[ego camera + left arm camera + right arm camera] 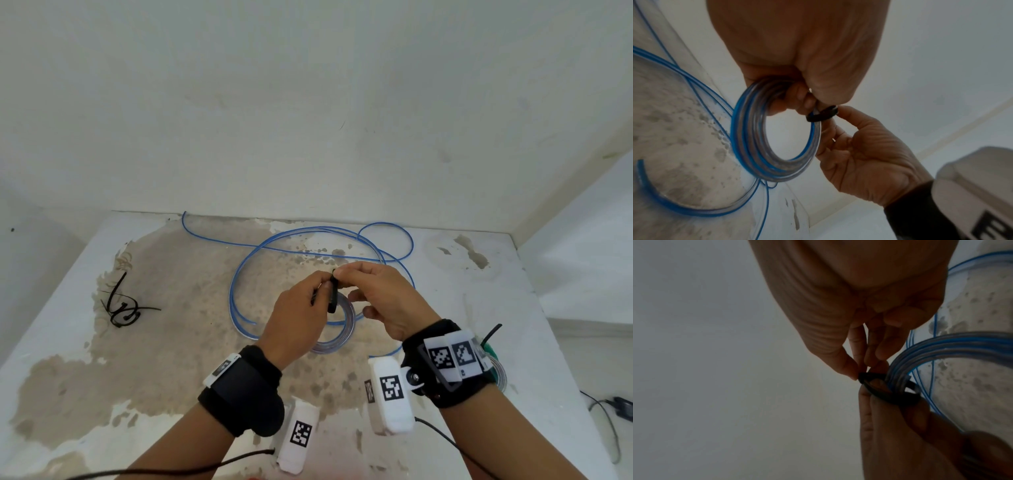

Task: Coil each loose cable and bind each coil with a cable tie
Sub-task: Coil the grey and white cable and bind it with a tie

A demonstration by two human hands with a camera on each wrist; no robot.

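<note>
Left wrist view: my left hand [797, 53] grips the raised coil [774, 139], my right hand [865, 155] pinches the loosely looped cable tie [823, 113] (unfastened, I judge), so turns could spring out.

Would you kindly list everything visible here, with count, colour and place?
coil: one, blue and clear, held above the table
cable tie: one, black, looped round the coil
loose cable: count unclear, blue, far side of table
spare ties: small bunch, black, table's left
table: one, white, worn brown patches
left hand: grips coil and tie
right hand: pinches tie
</note>
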